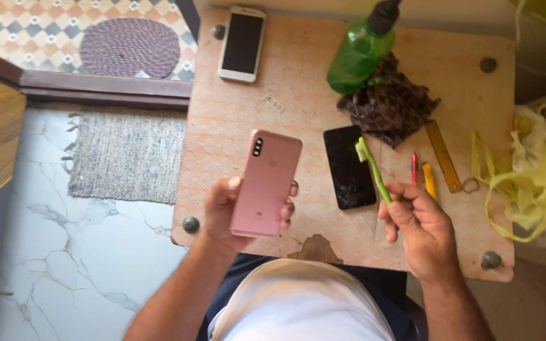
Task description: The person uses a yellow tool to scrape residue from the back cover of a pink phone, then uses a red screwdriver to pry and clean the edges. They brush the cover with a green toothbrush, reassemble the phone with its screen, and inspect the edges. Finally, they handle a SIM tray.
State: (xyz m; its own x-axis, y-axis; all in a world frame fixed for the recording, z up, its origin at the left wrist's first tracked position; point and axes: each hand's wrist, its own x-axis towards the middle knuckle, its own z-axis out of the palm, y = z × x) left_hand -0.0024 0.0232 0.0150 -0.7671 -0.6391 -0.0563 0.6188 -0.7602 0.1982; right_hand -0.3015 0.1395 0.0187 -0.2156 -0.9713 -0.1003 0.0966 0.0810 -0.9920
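Surface (235, 120): worn orange-tan, patterned. Pink phone (266, 183) over near edge, back up, camera end toward far edge, long axis near-to-far, slight tilt; left hand (232, 211) grip wrapped round lower half. Green toothbrush (373, 169) pinched in right hand (421, 230) grip, head over cracked black phone (349, 167), mid-surface.

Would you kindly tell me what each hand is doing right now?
Left hand: closed around the pink phone, back facing up.
Right hand: closed on the green toothbrush.
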